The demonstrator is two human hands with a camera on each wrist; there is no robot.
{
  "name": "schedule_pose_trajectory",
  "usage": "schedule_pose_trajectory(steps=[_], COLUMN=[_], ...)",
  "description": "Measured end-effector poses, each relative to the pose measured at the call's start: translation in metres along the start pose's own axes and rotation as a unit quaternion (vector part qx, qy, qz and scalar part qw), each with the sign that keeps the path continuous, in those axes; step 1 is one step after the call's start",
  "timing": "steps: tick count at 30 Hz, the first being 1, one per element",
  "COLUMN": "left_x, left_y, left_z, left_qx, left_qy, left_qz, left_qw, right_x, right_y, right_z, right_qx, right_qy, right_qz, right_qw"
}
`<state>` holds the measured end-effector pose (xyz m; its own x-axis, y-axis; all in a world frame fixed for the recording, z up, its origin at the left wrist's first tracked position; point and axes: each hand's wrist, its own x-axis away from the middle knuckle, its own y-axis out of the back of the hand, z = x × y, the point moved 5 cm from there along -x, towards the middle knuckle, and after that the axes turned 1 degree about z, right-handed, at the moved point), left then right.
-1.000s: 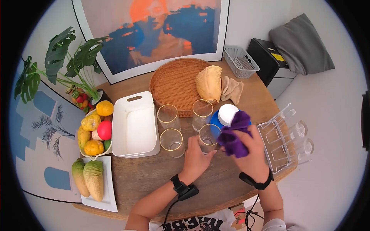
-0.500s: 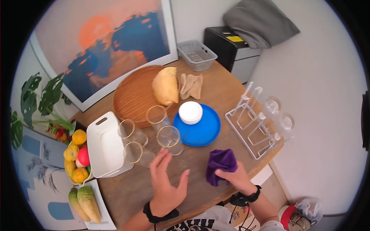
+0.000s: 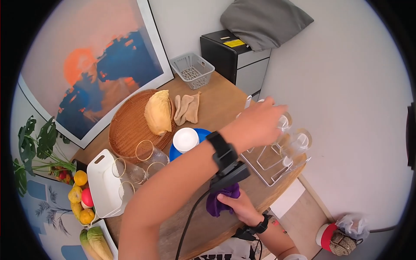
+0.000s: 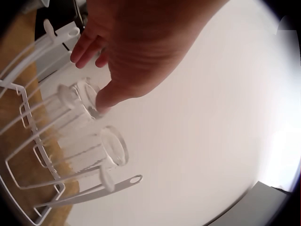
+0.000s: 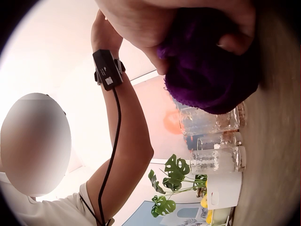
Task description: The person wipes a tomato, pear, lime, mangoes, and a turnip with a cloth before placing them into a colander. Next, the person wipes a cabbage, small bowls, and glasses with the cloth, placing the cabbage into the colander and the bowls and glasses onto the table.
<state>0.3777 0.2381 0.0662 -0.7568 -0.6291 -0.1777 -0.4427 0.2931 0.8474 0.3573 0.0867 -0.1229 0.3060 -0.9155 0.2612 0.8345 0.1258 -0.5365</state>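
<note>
My left hand point(image 3: 255, 123) reaches across to the white wire rack point(image 4: 27, 110), fingers spread and thumb tip over the base of an upturned glass point(image 4: 87, 98); contact cannot be told. Another glass point(image 4: 114, 147) hangs on the rack beside it. My right hand point(image 3: 243, 209) grips a crumpled purple cloth point(image 3: 223, 200) above the table's near side; in the right wrist view the cloth point(image 5: 209, 75) bunches under the fingers. Several gold-rimmed glasses point(image 3: 146, 152) stand upright left of the left forearm, which partly hides them.
Left of the glasses are a white bin point(image 3: 104, 182), a bowl of fruit point(image 3: 75, 195) and cabbages point(image 3: 99, 245). Behind lie a wicker tray point(image 3: 125, 130), a brown cloth point(image 3: 187, 109), a grey basket point(image 3: 193, 71) and white dishes point(image 3: 186, 139) on a blue plate point(image 3: 202, 133).
My left hand has left the gold-rimmed glasses and swung right to the rack. The right hand, holding the cloth, has moved away from the glasses toward the near edge. The head view has turned right.
</note>
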Motion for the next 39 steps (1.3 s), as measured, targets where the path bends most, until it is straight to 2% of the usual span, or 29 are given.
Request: schedule_pose_trajectory(steps=[2, 3, 5, 12, 14, 15, 17, 18, 20, 21, 22, 23, 24, 25, 26, 28, 29, 31, 33, 34, 36, 38, 39], left_x=[-0.016, -0.022, -0.030, -0.035, -0.028, -0.024, -0.007, 0.005, 0.039, 0.058, 0.083, 0.108, 0.134, 0.158, 0.180, 0.219, 0.236, 0.260, 0.275, 0.279, 0.287, 0.295, 0.300], left_y=[-0.012, -0.016, -0.025, -0.028, -0.015, -0.011, 0.021, 0.032, 0.065, 0.074, 0.079, 0.081, 0.076, 0.067, 0.059, 0.036, 0.027, 0.010, -0.002, -0.005, -0.007, -0.003, 0.002], left_z=[-0.004, -0.005, -0.003, -0.001, -0.001, 0.000, -0.004, -0.005, -0.005, -0.005, -0.003, 0.001, 0.006, 0.010, 0.011, 0.013, 0.013, 0.014, 0.018, 0.017, 0.013, 0.013, 0.015], left_qx=[-0.046, -0.045, -0.099, -0.066, -0.020, -0.021, -0.002, -0.009, 0.142, 0.137, 0.290, 0.435, 0.530, 0.618, 0.616, 0.723, 0.721, 0.769, 0.775, 0.779, 0.770, 0.756, 0.742], left_qy=[0.007, 0.008, 0.042, 0.050, 0.057, 0.059, 0.088, 0.093, 0.063, 0.064, 0.064, 0.060, 0.075, 0.090, 0.091, 0.070, 0.071, 0.074, 0.072, 0.072, 0.074, 0.075, 0.082], left_qz=[0.052, 0.053, 0.100, 0.086, 0.015, 0.013, -0.079, -0.079, -0.207, -0.211, -0.248, -0.279, -0.279, -0.278, -0.287, -0.278, -0.289, -0.277, -0.270, -0.256, -0.270, -0.284, -0.292], left_qw=[0.998, 0.998, 0.989, 0.993, 0.998, 0.998, 0.993, 0.993, 0.966, 0.966, 0.922, 0.854, 0.797, 0.730, 0.728, 0.629, 0.625, 0.571, 0.567, 0.567, 0.574, 0.585, 0.598], right_x=[0.001, 0.001, 0.000, 0.002, 0.003, 0.005, 0.006, 0.006, 0.005, 0.007, 0.009, 0.011, 0.010, 0.009, 0.009, 0.010, 0.014, 0.018, 0.025, 0.021, 0.015, 0.018, 0.019], right_y=[0.003, 0.002, 0.001, 0.002, 0.002, 0.003, 0.003, 0.003, 0.001, -0.001, -0.002, -0.003, -0.004, -0.002, 0.001, -0.012, -0.021, -0.039, -0.061, -0.068, -0.086, -0.126, -0.136], right_z=[0.000, 0.001, 0.001, -0.001, 0.001, 0.000, -0.003, -0.003, 0.001, 0.006, 0.011, 0.018, 0.018, 0.022, 0.025, 0.047, 0.061, 0.076, 0.087, 0.084, 0.080, 0.099, 0.092], right_qx=[-0.012, -0.017, -0.023, -0.039, -0.044, -0.061, -0.083, -0.078, -0.073, -0.077, -0.079, -0.063, -0.060, -0.065, -0.070, -0.082, -0.067, -0.048, 0.030, 0.036, 0.225, 0.399, 0.386], right_qy=[0.001, 0.006, 0.011, 0.019, 0.023, 0.021, 0.016, 0.020, 0.025, 0.040, 0.054, 0.079, 0.077, 0.125, 0.170, 0.222, 0.234, 0.243, 0.337, 0.335, 0.379, 0.489, 0.471], right_qz=[-0.003, 0.002, 0.007, 0.002, 0.000, -0.001, 0.006, 0.015, 0.031, 0.031, 0.031, 0.052, 0.058, 0.034, 0.010, 0.010, 0.018, 0.029, 0.023, 0.026, 0.006, 0.065, 0.068], right_qw=[1.000, 1.000, 1.000, 0.999, 0.999, 0.998, 0.996, 0.997, 0.997, 0.996, 0.995, 0.994, 0.994, 0.989, 0.983, 0.971, 0.970, 0.968, 0.941, 0.941, 0.897, 0.773, 0.790])
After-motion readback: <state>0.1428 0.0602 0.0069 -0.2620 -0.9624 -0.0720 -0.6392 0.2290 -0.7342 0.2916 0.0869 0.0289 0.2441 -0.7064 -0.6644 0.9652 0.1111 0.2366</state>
